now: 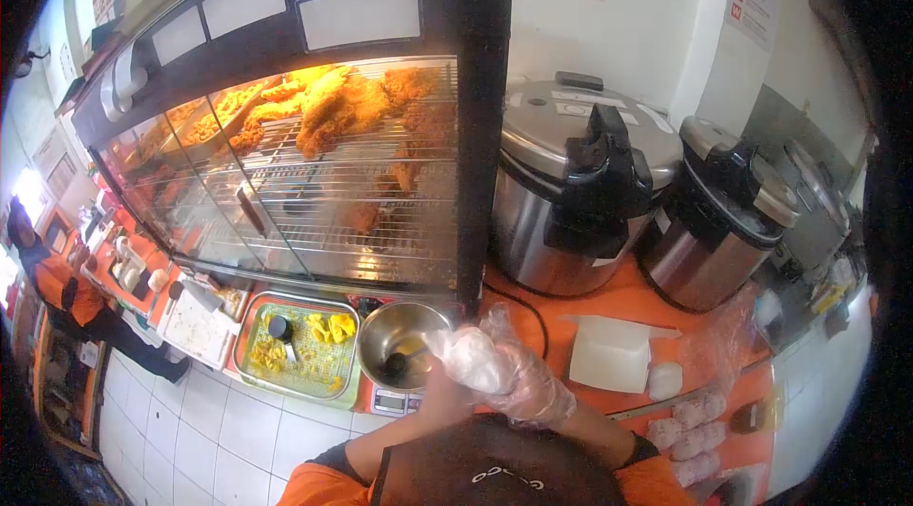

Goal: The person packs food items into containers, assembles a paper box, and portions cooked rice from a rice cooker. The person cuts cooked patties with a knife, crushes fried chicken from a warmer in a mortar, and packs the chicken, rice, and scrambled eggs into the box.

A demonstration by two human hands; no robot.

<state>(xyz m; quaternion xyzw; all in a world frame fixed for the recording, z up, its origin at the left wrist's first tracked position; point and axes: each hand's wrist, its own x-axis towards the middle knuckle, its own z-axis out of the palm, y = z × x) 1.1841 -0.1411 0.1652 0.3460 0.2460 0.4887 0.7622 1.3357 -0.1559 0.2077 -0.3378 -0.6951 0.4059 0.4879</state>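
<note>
Close to my chest I hold a white bundle in thin, crinkled wrapping (474,361) between both hands. My bare left hand (445,398) is closed around its lower left side. A loose clear plastic glove covers my right hand (534,382), which closes on the bundle from the right; its fingertips are partly hidden. Just left of the bundle, a steel bowl (373,346) with a dark object inside rests on a digital scale (392,402). On the orange counter to the right are an open white box (609,356) and a small white round item (665,380).
A glass warmer (314,173) holding fried chicken (347,111) stands ahead. Two steel rice cookers (537,230) (713,254) are at right, near several wrapped portions (694,439). A tray (295,382) with yellow pieces lies left. Another person (81,292) stands far left.
</note>
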